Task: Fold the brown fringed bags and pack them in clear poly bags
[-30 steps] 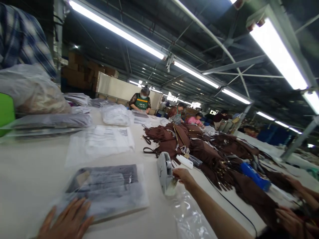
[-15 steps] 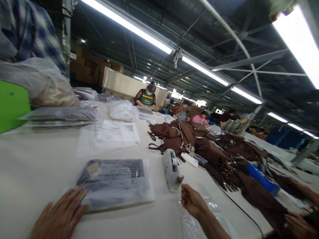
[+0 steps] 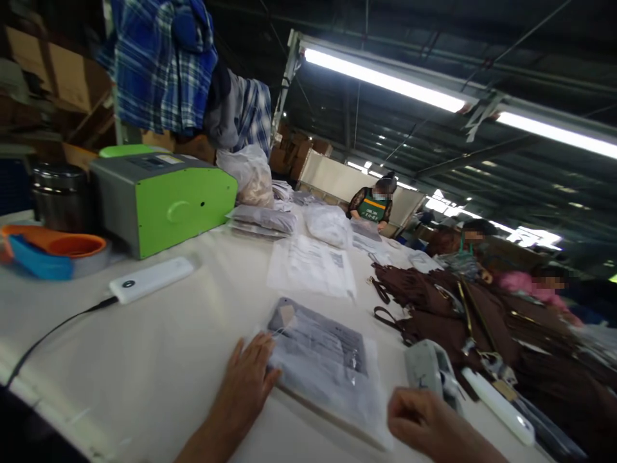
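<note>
A flat dark grey item with a tan tag lies inside a frosted plastic bag (image 3: 332, 370) on the table. My left hand (image 3: 247, 379) rests with its fingers stretched out at the bag's left edge, touching it. At the bag's right edge is my right hand (image 3: 424, 418), its fingers curled closed. Whatever they may pinch is hidden. Just behind that hand stands a grey tape dispenser (image 3: 423, 365), partly covered by it.
Brown fringed bags (image 3: 434, 321) are heaped on the right, beside a white handheld device (image 3: 499, 405). On the left are a green-and-grey machine (image 3: 186, 209), a white corded device (image 3: 152, 280) and orange-and-blue tape rolls (image 3: 53, 251). A co-worker (image 3: 373, 206) works at the far end.
The view has swung left, bringing the green machine and tape rolls into sight. My right hand has gone from the dispenser's front to the bag's right edge. My left hand stays on the bag.
</note>
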A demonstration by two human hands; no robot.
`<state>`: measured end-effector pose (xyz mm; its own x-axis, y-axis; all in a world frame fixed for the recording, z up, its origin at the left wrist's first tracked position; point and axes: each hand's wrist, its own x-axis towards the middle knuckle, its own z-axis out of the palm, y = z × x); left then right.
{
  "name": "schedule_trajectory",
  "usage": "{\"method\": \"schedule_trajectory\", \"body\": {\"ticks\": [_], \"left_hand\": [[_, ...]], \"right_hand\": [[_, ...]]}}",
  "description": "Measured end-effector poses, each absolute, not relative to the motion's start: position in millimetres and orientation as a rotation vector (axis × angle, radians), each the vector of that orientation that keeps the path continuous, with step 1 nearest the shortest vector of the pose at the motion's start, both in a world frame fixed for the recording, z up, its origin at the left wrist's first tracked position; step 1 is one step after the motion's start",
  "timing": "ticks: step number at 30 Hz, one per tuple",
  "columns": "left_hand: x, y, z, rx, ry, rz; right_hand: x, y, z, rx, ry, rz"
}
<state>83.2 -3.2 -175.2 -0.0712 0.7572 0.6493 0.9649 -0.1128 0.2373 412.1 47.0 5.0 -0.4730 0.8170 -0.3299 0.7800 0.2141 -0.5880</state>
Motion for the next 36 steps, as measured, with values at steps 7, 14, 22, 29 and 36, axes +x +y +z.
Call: {"method": "schedule_trajectory", "body": {"ticks": [7,14,22,29,36], "left_hand": [[84,-2,-178,-1.852,-1.804,-0.944],[88,-6,-174,-1.896,-1.883,-0.887],[87,-7,-175,-1.874,-1.836,-0.896],[82,-3,-180,-1.859,-1.766,-0.909],[66,1,-187,-1.852,-1.654,-0.894]], "right_hand": [[212,103,38,-0.809,-3.364,0.680],[128,139,-30,-0.487,-3.633,0.034],[162,181,-26,-0.697,-3.261,-0.018],[217,138,-62,-1.101,-2.872,0.148],[221,124,-79,-1.074,-2.742,0.498]]}}
